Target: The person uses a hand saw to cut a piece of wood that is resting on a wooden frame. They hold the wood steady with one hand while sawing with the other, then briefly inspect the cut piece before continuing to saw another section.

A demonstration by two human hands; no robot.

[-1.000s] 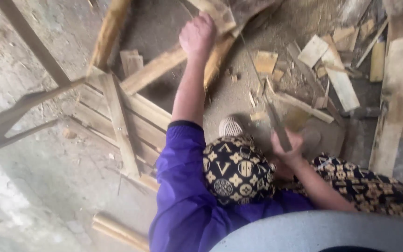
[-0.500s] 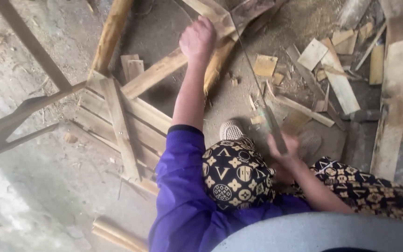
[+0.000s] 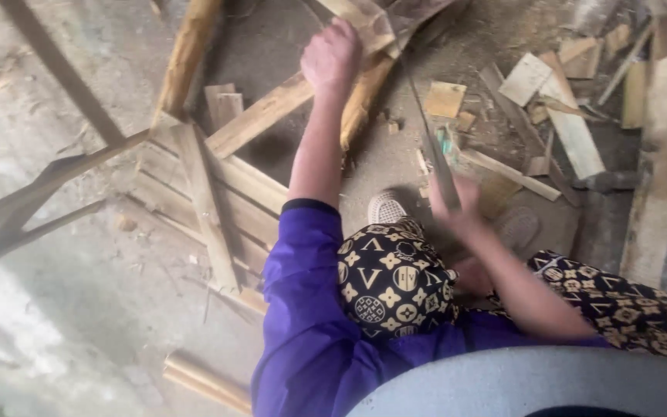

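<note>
At the far left of the frame thin dark slats (image 3: 32, 193) cross over grey floor (image 3: 94, 309); right of them a flat frame of nailed boards (image 3: 210, 185) lies on the ground, and a short pale log (image 3: 202, 382) sits at the lower edge; a round pole (image 3: 187, 54) slants down from the upper middle-left. Centre frame, the left hand (image 3: 332, 58) reaches up, its arm in a purple sleeve (image 3: 303, 309); its fingers are curled together on the end of a wooden stick (image 3: 364, 85) that leans against a long plank (image 3: 272, 112); the stick stands in the upper centre, just beside that plank. Below, a patterned knee (image 3: 391, 282) and a pale shoe (image 3: 387, 208) show. Right of centre the right hand (image 3: 457, 205) is blurred; its fingers are clamped on the handle of a long dark blade (image 3: 430, 131), which points up toward the stick's top; whether the blade touches the wood cannot be told. At the upper right, offcuts (image 3: 526, 77) lie scattered on the dirt, and a tall board (image 3: 661, 154) runs down the right edge.
</note>
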